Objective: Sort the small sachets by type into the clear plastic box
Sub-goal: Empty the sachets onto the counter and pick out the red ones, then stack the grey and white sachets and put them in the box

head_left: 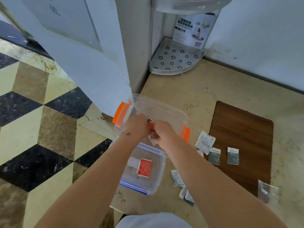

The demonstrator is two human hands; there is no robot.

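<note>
A beige stone table (189,96) fills the right of the view, set into a corner where a pale wall meets a white door (82,46); to its left the floor (32,120) is tiled in black, cream and brown diamonds. A perforated metal corner shelf (176,58) sits at the table's far corner, and a dark wooden board (243,137) lies flat toward the right. The clear plastic box (156,111) with orange clips rests close to the table's left edge, its left clip reaching past it. Just nearer the person sits a smaller blue-clipped container (144,170) with a red packet inside. Both hands meet over the near rim of the clear box: the left hand (136,127) and right hand (162,132) are curled closed, pinching small sachets (152,129) between them, though the exact grip is hidden. White sachets (204,142) lie beside the box's right clip, two grey sachets (223,156) rest on the board's near edge, and more loose sachets (181,185) are scattered closer in. Bare tabletop stays open beyond the box and along the right wall.
</note>
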